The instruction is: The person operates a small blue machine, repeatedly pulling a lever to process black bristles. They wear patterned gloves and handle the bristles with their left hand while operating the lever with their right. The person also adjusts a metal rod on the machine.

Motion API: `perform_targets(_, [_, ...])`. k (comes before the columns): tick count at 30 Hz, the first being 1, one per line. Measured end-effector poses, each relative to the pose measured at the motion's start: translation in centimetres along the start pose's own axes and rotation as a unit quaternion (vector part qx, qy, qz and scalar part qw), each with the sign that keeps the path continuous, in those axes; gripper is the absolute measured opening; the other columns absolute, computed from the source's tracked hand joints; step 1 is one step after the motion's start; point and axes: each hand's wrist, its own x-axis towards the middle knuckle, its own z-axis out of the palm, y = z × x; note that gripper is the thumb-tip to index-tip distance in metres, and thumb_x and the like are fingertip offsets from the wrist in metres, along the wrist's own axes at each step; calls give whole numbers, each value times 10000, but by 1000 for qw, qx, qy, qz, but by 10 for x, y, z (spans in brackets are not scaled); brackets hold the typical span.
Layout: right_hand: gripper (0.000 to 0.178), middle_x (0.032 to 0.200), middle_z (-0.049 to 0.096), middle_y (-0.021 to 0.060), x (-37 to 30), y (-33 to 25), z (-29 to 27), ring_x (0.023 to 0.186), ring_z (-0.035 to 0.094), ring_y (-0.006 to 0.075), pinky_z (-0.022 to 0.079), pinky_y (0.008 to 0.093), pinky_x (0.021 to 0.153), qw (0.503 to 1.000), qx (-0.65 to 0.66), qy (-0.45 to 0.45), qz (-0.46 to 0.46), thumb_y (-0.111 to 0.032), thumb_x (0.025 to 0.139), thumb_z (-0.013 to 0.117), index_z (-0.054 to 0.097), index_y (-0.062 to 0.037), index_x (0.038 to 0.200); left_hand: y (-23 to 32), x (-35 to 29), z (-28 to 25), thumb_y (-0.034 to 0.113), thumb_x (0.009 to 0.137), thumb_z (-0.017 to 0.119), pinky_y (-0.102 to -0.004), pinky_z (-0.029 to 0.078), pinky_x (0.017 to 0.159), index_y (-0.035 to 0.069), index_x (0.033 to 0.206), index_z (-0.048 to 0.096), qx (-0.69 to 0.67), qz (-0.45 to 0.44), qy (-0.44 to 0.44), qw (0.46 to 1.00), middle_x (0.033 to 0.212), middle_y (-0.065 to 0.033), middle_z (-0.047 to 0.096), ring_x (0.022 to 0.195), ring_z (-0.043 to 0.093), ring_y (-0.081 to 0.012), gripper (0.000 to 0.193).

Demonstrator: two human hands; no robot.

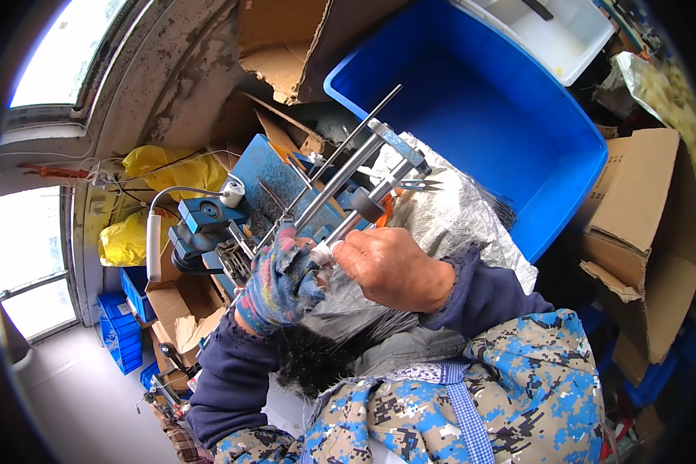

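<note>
My left hand wears a worn, multicoloured knit glove. Its fingers are curled in beside the metal rods. Bare, my right hand is closed, with thumb and fingers pinched together close to the left fingertips. A small pale piece shows between the two hands, but its kind is hidden. Just beyond them stands a blue bench machine with two parallel steel rods, joined by a metal end block. A dark round collar sits on the nearer rod. Small pliers lie beside the rods.
A large blue bin stands at the far right, with thin dark wires by its near side. A white woven sack drapes against it. Cardboard boxes stand right; a white power strip hangs left near yellow bags.
</note>
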Motion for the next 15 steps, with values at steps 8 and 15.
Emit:
perform_targets(8, [197, 671, 549, 169, -37, 36, 36, 624, 591, 314, 457, 352, 554, 975, 137, 23, 173, 83, 629, 527, 534, 13, 813, -6, -15, 7, -12, 627, 684, -369, 428, 797, 84, 774, 590, -137, -24, 161, 977, 801, -35, 596, 815, 555, -220, 199])
perform_targets(15, [67, 710, 555, 97, -39, 35, 25, 654, 560, 170, 448, 278, 612, 926, 292, -12, 238, 56, 762, 550, 563, 32, 824, 0, -17, 7, -4, 771, 604, -330, 476, 754, 45, 738, 579, -377, -118, 70, 916, 937, -149, 630, 850, 615, -245, 64])
